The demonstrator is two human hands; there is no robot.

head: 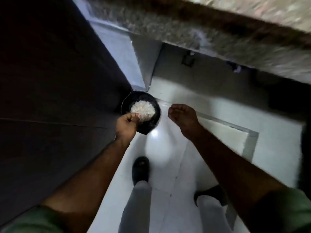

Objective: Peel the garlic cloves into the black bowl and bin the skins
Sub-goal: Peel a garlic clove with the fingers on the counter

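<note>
A black bowl point(151, 105) hangs over the white floor, holding a heap of pale garlic skins or cloves point(143, 109); blur hides which. My left hand point(127, 126) grips the bowl's near rim, thumb over the edge by the pale heap. My right hand point(182, 116) hovers to the right of the bowl, apart from it, fingers loosely curled and holding nothing that I can see.
A dark cabinet or door face point(50, 81) fills the left. A speckled stone counter point(218, 36) runs across the top, with shadowed space beneath. My feet in dark slippers point(140, 169) stand on the glossy white tiled floor point(168, 148). No bin shows.
</note>
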